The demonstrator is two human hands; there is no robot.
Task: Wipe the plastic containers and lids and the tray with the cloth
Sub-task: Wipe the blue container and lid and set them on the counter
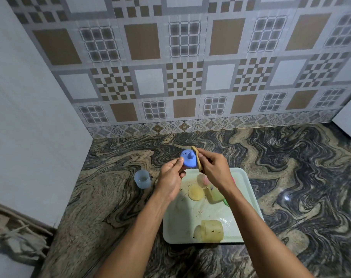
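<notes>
My left hand (pixel 171 175) pinches a blue plastic lid (pixel 188 158) with a small knob, held up above the counter. My right hand (pixel 212 167) grips a tan cloth (pixel 197 157) and presses it against the lid's right edge. Below them lies a pale green tray (pixel 176 227) with dirt marks. On the tray sit a yellow lid (pixel 195 193), a yellowish container on its side (pixel 209 230), another pale container (pixel 215 194) partly under my right forearm, and a pinkish piece (pixel 204 179). A blue translucent container (pixel 142 179) stands upright on the counter left of the tray.
The marble-patterned counter (pixel 291 177) stretches to the right and behind the tray. A tiled wall (pixel 180 67) closes the back and a plain white wall (pixel 30 117) the left. A green piece (pixel 226 202) peeks out beside my right forearm.
</notes>
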